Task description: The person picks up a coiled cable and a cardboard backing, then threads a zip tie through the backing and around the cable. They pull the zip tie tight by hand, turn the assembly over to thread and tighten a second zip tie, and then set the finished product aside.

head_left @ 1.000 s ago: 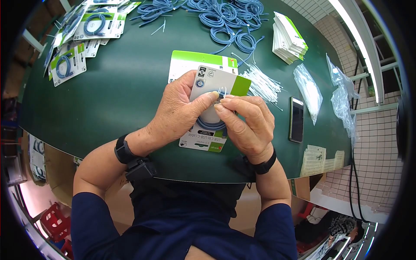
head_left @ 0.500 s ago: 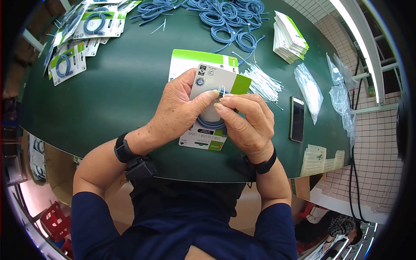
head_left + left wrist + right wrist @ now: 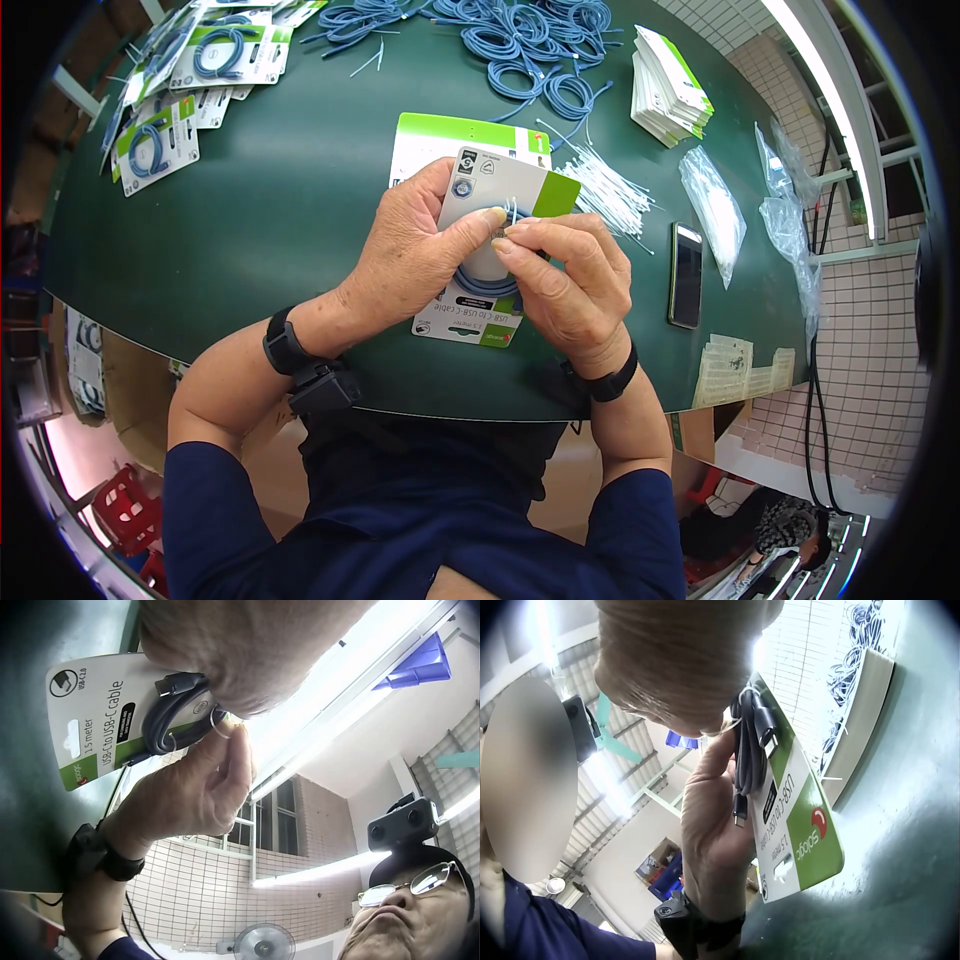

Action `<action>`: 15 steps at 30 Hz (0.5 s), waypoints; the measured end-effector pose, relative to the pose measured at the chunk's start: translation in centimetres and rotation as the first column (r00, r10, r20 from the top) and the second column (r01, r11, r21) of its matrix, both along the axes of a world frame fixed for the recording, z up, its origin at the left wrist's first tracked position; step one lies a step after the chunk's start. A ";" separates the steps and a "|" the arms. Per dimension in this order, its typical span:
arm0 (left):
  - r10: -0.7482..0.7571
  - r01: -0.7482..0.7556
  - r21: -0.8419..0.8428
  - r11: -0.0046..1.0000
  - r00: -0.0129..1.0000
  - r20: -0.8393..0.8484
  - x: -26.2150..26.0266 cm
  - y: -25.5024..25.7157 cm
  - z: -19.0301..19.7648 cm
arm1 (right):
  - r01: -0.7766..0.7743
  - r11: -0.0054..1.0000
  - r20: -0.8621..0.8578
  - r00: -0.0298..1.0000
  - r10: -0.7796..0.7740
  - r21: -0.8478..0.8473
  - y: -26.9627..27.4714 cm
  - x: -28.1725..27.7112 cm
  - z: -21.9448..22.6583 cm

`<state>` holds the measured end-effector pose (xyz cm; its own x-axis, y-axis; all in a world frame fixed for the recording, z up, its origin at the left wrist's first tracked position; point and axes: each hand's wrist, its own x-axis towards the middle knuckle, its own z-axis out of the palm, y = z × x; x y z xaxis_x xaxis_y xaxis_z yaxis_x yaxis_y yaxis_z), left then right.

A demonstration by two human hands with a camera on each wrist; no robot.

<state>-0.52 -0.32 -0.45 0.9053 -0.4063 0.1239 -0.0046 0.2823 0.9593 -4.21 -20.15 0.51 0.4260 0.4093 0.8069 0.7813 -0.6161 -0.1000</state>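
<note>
The left hand (image 3: 410,240) grips a white and green card (image 3: 505,182), its thumb pressed on a coiled blue cable (image 3: 487,285) lying against the card. Thumb and forefinger of the right hand (image 3: 575,285) pinch a thin white tie (image 3: 514,212) at the coil's upper part. In the left wrist view the tie (image 3: 217,724) loops around the coil (image 3: 161,727), with the right hand (image 3: 191,791) at its end. The right wrist view shows the cable's plugs hanging over the card (image 3: 799,817), the left hand (image 3: 716,817) behind it.
Behind the hands lies a stack of cards (image 3: 420,140), with loose white ties (image 3: 610,195) to its right. Coiled cables (image 3: 510,40) lie at the back, carded cables (image 3: 150,150) at left, more cards (image 3: 665,90), a plastic bag (image 3: 712,210) and a phone (image 3: 685,275) at right.
The right thumb and fingertips have shifted very slightly left at the tie. The left hand, card and cable have hardly moved.
</note>
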 end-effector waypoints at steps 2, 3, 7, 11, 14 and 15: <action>-0.003 0.003 -0.005 1.000 1.000 -0.001 0.0 0.0 0.0 | 0.003 1.000 0.004 1.000 -0.002 -0.007 0.1 0.0 0.1; -0.005 0.005 -0.008 1.000 1.000 0.000 0.0 0.0 0.0 | 0.005 1.000 0.009 1.000 -0.005 -0.014 0.1 0.0 0.1; 0.005 -0.005 0.000 1.000 1.000 0.016 0.0 -0.1 -0.1 | 0.005 1.000 0.014 1.000 -0.005 -0.024 0.2 0.2 0.0; -0.003 0.003 -0.019 1.000 1.000 0.005 0.0 -0.1 0.0 | 0.012 1.000 0.009 1.000 -0.012 -0.024 0.2 0.0 0.1; 0.002 -0.002 -0.012 1.000 1.000 -0.002 0.0 -0.1 -0.1 | 0.012 1.000 0.010 1.000 -0.012 -0.021 0.2 0.1 0.0; 0.004 -0.004 -0.010 1.000 1.000 -0.006 0.0 0.0 -0.1 | 0.010 1.000 0.014 1.000 -0.009 -0.018 0.2 0.2 -0.1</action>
